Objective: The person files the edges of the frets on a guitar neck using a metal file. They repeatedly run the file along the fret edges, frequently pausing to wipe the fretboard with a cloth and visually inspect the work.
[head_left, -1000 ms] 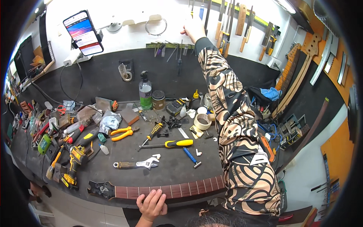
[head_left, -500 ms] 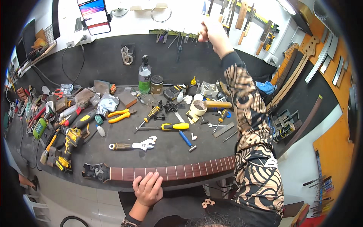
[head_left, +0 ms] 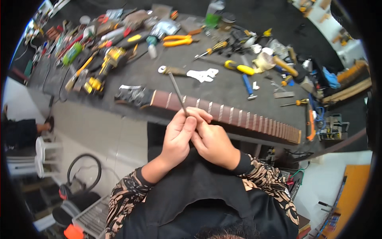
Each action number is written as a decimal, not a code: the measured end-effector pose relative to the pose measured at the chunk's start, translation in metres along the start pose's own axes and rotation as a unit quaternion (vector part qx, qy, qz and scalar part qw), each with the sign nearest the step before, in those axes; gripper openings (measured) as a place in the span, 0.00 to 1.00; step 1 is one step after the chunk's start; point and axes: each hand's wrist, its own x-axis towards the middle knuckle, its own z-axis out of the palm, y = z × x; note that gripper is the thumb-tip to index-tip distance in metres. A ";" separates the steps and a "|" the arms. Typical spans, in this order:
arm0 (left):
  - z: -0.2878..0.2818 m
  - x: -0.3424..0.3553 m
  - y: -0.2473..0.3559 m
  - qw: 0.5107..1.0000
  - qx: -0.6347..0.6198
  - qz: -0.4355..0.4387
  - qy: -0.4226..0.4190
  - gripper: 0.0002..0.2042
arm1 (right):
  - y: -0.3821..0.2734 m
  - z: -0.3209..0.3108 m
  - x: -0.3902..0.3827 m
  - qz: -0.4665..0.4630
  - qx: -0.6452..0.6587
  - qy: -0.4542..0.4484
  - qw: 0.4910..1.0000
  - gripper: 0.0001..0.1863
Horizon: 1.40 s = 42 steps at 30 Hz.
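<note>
Both my hands are together in front of my body, at the near edge of the guitar neck (head_left: 229,114). My left hand (head_left: 176,137) is closed round the lower end of a thin grey metal file (head_left: 176,88), which points up and away over the fretboard. My right hand (head_left: 217,145) is closed against the left, its fingers also at the file's lower end; the hands hide that end. The neck lies along the bench's front edge, dark headstock (head_left: 133,96) to the left, fretted side up.
Beyond the neck lie an adjustable wrench (head_left: 203,75), orange pliers (head_left: 178,40), a yellow-handled screwdriver (head_left: 238,67) and a small blue-handled hammer (head_left: 249,85). A yellow drill (head_left: 113,59) lies among cluttered tools at left. A masking tape roll (head_left: 264,62) is at right. White stools (head_left: 47,155) stand on the floor.
My right hand has come down from the wall tools to meet the left. My left hand has left the fretboard. The file is now in my hands, and the view has tilted down.
</note>
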 end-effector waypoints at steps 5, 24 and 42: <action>-0.066 -0.014 0.037 0.984 0.118 0.027 0.134 0.14 | 0.012 -0.001 0.018 -0.087 -0.157 -0.013 0.984 0.11; -0.127 0.057 0.101 0.874 0.433 -0.222 0.005 0.12 | 0.048 0.016 0.070 -0.073 -0.169 -0.038 0.982 0.29; -0.144 0.042 0.100 0.875 0.424 -0.230 0.045 0.09 | 0.065 0.026 0.045 -0.098 -0.193 0.060 0.975 0.28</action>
